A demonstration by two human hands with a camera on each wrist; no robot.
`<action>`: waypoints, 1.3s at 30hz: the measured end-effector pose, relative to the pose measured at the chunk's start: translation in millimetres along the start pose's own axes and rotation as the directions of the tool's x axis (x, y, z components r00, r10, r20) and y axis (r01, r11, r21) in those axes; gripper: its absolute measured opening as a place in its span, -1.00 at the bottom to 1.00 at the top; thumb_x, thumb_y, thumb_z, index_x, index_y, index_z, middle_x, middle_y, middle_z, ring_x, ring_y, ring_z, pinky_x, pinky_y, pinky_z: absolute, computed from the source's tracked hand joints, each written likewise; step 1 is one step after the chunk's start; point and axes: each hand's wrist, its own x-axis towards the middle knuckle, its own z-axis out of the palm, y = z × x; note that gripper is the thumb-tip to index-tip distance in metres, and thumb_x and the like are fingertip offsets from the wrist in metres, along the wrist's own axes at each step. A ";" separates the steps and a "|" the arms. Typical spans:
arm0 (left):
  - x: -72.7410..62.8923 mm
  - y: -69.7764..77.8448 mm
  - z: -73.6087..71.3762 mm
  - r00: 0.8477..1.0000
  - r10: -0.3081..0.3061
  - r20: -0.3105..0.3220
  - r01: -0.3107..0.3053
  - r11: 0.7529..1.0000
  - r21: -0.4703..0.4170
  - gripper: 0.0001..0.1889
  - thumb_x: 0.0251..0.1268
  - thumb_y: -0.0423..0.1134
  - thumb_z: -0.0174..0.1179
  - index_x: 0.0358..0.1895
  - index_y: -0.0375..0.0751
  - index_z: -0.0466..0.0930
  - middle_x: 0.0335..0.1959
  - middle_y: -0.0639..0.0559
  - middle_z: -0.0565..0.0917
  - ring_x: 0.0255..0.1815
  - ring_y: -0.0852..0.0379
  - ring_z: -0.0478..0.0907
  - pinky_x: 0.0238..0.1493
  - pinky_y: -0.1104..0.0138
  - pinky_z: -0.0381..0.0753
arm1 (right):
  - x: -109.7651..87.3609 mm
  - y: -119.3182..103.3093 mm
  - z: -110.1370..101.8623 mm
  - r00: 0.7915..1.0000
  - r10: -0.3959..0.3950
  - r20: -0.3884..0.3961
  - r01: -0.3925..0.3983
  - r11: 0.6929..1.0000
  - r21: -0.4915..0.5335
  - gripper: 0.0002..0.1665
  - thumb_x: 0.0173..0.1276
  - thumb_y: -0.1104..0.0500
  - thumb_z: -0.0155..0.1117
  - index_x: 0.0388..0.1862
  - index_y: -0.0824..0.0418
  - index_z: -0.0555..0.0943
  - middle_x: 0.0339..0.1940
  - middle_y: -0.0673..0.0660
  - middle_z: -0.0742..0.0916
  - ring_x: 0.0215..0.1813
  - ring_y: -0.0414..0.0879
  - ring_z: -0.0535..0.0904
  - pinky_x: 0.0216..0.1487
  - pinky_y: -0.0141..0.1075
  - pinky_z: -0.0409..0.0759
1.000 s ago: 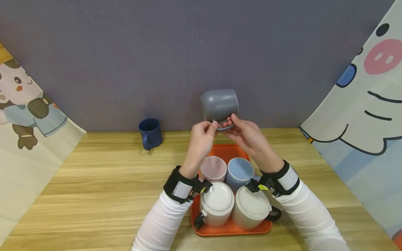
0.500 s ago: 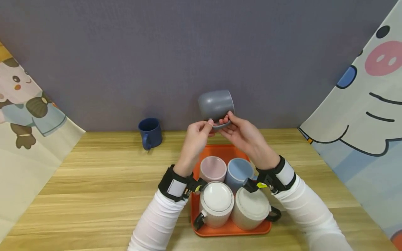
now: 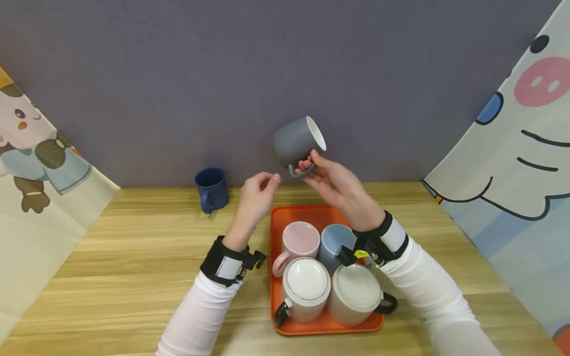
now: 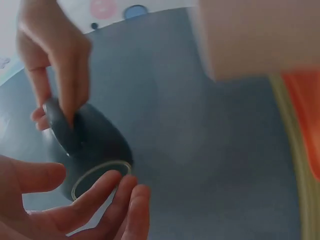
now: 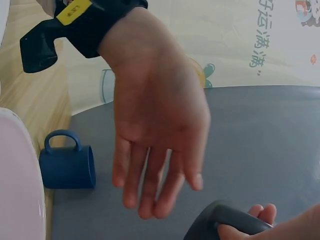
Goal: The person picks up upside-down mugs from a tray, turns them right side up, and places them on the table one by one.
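A dark grey mug with a pale inside is held in the air, tilted on its side with its mouth to the upper right. My right hand grips it by the handle, fingers through the loop. Just left of the mug, my left hand is apart from it and holds nothing; in the left wrist view its loosely bent fingers are near the mug's base. The right wrist view shows the left palm with relaxed fingers and only part of the grey mug at the bottom.
Below the hands, an orange tray bears a pink mug, a blue mug partly behind the right wrist, and two upturned white mugs with black handles. A navy mug stands at the table's back left, by the grey wall.
The left hand has let go of the mug's handle and moved left and down. The right hand has tilted the mug so its mouth turns into view, shifting it slightly left.
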 end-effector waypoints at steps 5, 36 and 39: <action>-7.0 -16.4 -12.3 0.997 0.065 -0.052 -0.057 0.989 0.139 -0.73 0.39 -0.17 0.06 -0.10 -0.29 0.64 -0.16 -0.17 0.65 -0.11 -0.05 0.57 -0.01 0.15 0.51 | 7.6 5.7 10.1 1.000 -0.013 0.016 0.014 0.998 -0.055 -0.81 0.48 0.16 -0.03 -0.22 0.27 0.45 -0.34 0.10 0.63 -0.10 -0.08 0.53 0.43 -0.21 0.21; -42.0 -105.7 -77.7 0.872 0.465 -0.153 -0.249 0.691 0.679 -0.67 0.20 -0.34 0.25 -0.09 -0.59 0.51 -0.02 -0.47 0.49 0.02 -0.38 0.33 0.07 -0.09 0.28 | 76.7 70.7 62.4 0.986 0.030 -0.166 -0.075 0.960 -0.268 -0.66 0.41 0.27 0.12 0.10 0.41 0.52 -0.43 0.04 0.62 -0.36 -0.19 0.56 0.32 -0.18 0.39; -44.6 -109.3 -84.8 0.874 0.460 -0.157 -0.230 0.676 0.700 -0.66 0.18 -0.36 0.26 -0.09 -0.60 0.50 -0.02 -0.48 0.49 0.03 -0.39 0.34 0.06 -0.11 0.29 | 82.0 76.3 66.5 0.983 0.051 -0.176 -0.101 0.952 -0.289 -0.64 0.39 0.26 0.16 0.11 0.40 0.53 -0.41 0.05 0.63 -0.35 -0.19 0.56 0.30 -0.20 0.41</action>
